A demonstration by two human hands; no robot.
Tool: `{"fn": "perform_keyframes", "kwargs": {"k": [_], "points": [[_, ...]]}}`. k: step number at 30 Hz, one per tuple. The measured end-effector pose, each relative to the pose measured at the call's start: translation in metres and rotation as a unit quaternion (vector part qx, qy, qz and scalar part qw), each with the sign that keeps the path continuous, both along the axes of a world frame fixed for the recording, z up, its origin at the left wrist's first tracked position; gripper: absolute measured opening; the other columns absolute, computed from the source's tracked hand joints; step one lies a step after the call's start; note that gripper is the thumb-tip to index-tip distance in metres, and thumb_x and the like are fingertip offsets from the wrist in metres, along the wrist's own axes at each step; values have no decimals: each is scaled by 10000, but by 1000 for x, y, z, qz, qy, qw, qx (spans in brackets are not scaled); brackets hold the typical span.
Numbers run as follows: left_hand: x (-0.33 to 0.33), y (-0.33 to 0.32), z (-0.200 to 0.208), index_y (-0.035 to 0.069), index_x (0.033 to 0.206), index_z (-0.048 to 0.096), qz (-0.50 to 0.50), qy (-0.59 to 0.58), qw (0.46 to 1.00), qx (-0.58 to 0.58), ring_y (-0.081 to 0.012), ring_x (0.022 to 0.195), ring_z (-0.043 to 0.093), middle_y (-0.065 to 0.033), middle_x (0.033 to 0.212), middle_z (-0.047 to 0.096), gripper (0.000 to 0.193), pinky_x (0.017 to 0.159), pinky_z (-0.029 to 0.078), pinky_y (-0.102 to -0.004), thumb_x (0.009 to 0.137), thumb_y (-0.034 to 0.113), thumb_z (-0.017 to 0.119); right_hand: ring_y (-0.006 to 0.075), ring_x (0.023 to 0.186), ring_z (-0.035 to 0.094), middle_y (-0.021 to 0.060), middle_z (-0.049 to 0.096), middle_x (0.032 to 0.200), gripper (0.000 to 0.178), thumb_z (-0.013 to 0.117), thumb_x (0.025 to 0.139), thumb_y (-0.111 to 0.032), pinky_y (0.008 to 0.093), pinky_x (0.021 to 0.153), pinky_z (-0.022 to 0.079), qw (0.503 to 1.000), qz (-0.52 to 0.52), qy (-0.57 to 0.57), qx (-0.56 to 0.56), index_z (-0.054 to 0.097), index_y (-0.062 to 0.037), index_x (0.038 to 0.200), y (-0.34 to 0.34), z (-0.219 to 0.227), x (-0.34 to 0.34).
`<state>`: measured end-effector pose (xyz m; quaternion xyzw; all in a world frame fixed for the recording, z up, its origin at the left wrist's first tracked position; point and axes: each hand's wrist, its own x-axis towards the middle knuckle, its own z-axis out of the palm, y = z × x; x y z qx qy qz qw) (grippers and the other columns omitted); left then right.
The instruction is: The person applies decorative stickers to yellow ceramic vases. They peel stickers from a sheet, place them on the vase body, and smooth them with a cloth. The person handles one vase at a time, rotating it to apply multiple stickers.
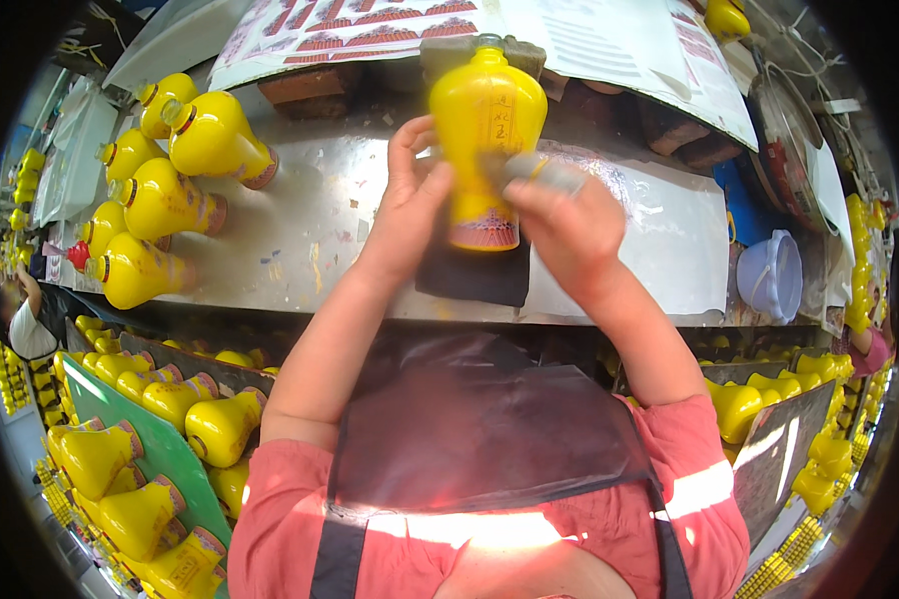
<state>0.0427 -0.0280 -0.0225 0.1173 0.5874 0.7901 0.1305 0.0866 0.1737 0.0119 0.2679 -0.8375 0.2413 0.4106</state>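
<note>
A glossy yellow bottle (474, 110) with a dark printed panel and a patterned red band at its base lies in front of me, neck pointing away. Its neck rests on a worn grey block (524, 58), its base over a dark cloth (472, 278). My left hand (408, 200) grips the bottle's left side, thumb and fingers bent against it. Pinched in my right hand (577, 225) is a short tool with a pale grey body (557, 175) and a dark end at the bottle's front. Motion blurs that end, so I cannot tell its exact kind.
Several yellow bottles (165, 195) lie at the left of the metal table (300, 215). A pale sheet (629, 240) covers its right part, near a lilac bucket (771, 275). Printed sheets (370, 35) lie on a raised board behind. More bottles (225, 429) fill bins beside me.
</note>
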Motion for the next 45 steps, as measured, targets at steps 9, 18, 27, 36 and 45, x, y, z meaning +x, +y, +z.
{"fn": "perform_keyframes", "kwargs": {"k": [9, 18, 27, 36, 45], "points": [[2, -1, -2, 67, 1559, 327, -13, 12, 997, 72, -192, 1212, 563, -95, 1430, 492, 544, 1062, 454, -364, 1136, 406, 376, 261, 832, 681, 55, 610, 784, 212, 727, 752, -102, 369, 698, 553, 987, 83, 2, 140, 744, -91, 963, -39, 27, 15], [-5, -10, -5, 48, 1541, 370, -37, -5, 994, 98, -204, 1217, 546, -110, 1422, 509, 642, 1068, 458, -376, 1117, 529, 350, 225, 806, 602, 46, 545, 778, 205, 656, 751, -107, 379, 793, 488, 949, 84, -182, 244, 693, -68, 949, -71, 34, 22], [-11, 9, 4, 81, 1534, 264, 46, 109, 989, -92, -232, 1330, 447, -128, 1468, 392, 750, 1107, 403, -394, 928, 224, 681, 210, 885, 735, 111, 723, 970, 311, 752, 895, 13, 306, 776, 582, 957, -68, -194, -205, 684, -59, 1189, -10, 15, 2], [-44, 32, 14, 39, 1395, 487, 146, 228, 945, -184, -374, 1305, 480, -193, 1328, 512, 614, 1121, 388, -459, 865, 218, 739, 362, 839, 692, 161, 705, 990, 327, 750, 878, -61, 390, 742, 568, 990, -62, -127, 22, 653, -63, 1191, -1, 61, -52], [-71, 45, 26, 12, 1173, 663, 153, 148, 966, -146, -291, 1158, 572, -150, 1236, 577, 327, 1035, 446, -396, 951, 252, 655, 150, 818, 702, 68, 742, 929, 228, 667, 930, -92, 300, 775, 568, 939, -28, -263, -221, 708, -67, 1153, 14, 89, -85]]}}
